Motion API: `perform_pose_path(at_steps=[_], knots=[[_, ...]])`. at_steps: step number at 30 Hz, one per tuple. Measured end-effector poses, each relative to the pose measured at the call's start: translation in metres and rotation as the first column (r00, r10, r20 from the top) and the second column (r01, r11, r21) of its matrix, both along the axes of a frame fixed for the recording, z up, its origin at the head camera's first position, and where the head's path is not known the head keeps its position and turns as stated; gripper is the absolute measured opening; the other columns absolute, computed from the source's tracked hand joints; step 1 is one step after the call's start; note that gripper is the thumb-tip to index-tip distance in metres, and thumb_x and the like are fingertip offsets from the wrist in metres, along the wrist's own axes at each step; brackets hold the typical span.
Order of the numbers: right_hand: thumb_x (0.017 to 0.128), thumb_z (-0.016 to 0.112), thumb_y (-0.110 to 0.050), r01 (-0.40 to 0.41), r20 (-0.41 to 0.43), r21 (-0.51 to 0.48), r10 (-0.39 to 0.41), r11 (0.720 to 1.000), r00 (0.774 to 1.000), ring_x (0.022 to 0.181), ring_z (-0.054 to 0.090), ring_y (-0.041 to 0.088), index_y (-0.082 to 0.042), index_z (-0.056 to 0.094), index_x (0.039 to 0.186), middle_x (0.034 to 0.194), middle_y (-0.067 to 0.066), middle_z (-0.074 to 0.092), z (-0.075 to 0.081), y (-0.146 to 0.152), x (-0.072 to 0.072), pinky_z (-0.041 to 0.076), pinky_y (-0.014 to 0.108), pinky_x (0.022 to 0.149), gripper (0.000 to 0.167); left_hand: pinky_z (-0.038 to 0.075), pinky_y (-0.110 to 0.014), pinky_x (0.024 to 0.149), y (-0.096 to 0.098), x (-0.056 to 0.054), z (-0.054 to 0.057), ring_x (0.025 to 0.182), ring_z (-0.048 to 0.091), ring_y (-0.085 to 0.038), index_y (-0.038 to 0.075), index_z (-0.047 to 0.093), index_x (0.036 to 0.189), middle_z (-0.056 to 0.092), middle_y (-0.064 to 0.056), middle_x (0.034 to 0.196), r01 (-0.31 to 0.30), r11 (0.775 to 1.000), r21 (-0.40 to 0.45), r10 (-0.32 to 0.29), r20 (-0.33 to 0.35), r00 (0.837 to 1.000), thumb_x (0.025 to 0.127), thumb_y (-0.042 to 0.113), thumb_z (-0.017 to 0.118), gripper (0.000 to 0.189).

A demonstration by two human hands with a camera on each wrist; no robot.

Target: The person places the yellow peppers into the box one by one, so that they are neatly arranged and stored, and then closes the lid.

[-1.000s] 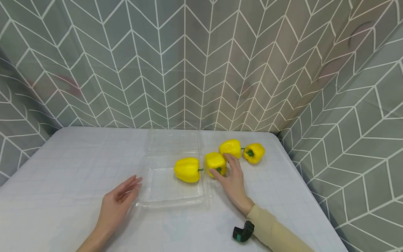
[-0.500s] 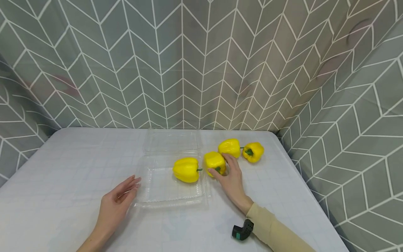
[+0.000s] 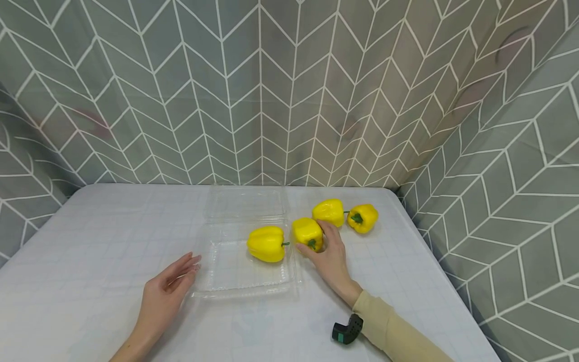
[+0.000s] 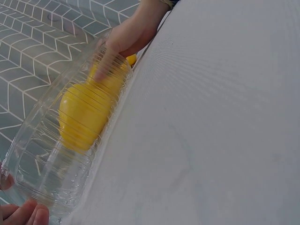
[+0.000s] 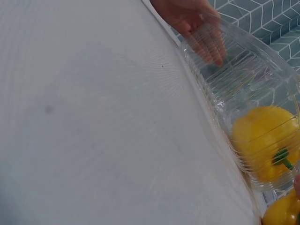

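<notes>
In the head view, a clear plastic clamshell container lies open on the table. One yellow bell pepper rests on its side at the right of the base, stem pointing right; its body shows through the ribbed wall in the left wrist view. Just outside the right rim, my right hand holds a second yellow bell pepper between thumb and fingers, its green stem end towards me. My left hand is at the container's left edge, fingers relaxed and fairly straight, with fingertips right at the wall.
Two more yellow bell peppers lie beyond my right hand, one behind it and another farther right. The clear lid lies folded back towards the patterned curtain. A black device sits by my right sleeve.
</notes>
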State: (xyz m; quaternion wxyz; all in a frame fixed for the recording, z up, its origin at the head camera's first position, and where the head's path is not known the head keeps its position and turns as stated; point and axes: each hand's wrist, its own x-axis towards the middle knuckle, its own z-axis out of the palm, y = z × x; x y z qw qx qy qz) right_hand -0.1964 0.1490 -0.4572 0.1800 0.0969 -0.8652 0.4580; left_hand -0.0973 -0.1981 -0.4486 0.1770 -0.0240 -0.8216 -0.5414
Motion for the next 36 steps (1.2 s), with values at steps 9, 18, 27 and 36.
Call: perform_pose_path(at_steps=[9,18,27,36], knots=[[0.080,0.086,-0.034,0.005,0.018,0.007,-0.005,1.000,1.000,0.129,0.049,0.027,-0.010,0.048,0.144,0.142,0.008,0.050,0.0012,-0.0029,0.0002,0.037,0.049,0.117,0.078,0.051,-0.005,0.087,-0.0012,-0.0006,-0.0010,0.104,0.065,0.007,0.002,0.059,0.136,0.072,0.000,0.121,0.004,1.000,0.000,-0.004,-0.015,1.000,0.097,0.006,0.065,0.040],[0.079,0.086,-0.033,0.007,0.006,0.008,-0.007,1.000,1.000,0.130,0.049,0.030,-0.009,0.047,0.144,0.142,0.010,0.051,0.0034,-0.0051,0.0011,0.037,0.052,0.116,0.080,0.050,-0.003,0.086,-0.0004,0.0001,-0.0001,0.102,0.063,0.011,0.004,0.060,0.136,0.072,0.000,0.121,-0.018,1.000,-0.015,0.018,0.006,1.000,0.097,0.009,0.066,0.040],[0.080,0.086,-0.033,0.018,0.005,0.018,-0.018,1.000,1.000,0.129,0.050,0.028,-0.009,0.047,0.144,0.140,0.010,0.052,0.0027,-0.0051,-0.0001,0.039,0.050,0.115,0.079,0.050,-0.004,0.087,-0.0014,-0.0009,-0.0019,0.102,0.064,0.010,0.003,0.059,0.136,0.072,-0.008,0.122,-0.025,0.999,-0.027,0.026,0.033,0.999,0.098,0.011,0.065,0.040],[0.080,0.085,-0.034,0.025,0.008,0.001,-0.025,1.000,1.000,0.133,0.048,0.031,-0.008,0.047,0.145,0.143,0.012,0.051,0.0034,-0.0040,0.0015,0.036,0.053,0.116,0.080,0.050,-0.005,0.087,0.0001,-0.0013,0.0007,0.102,0.063,0.011,0.001,0.059,0.136,0.071,-0.013,0.122,-0.026,0.999,-0.037,0.027,0.031,0.999,0.098,0.012,0.065,0.040]])
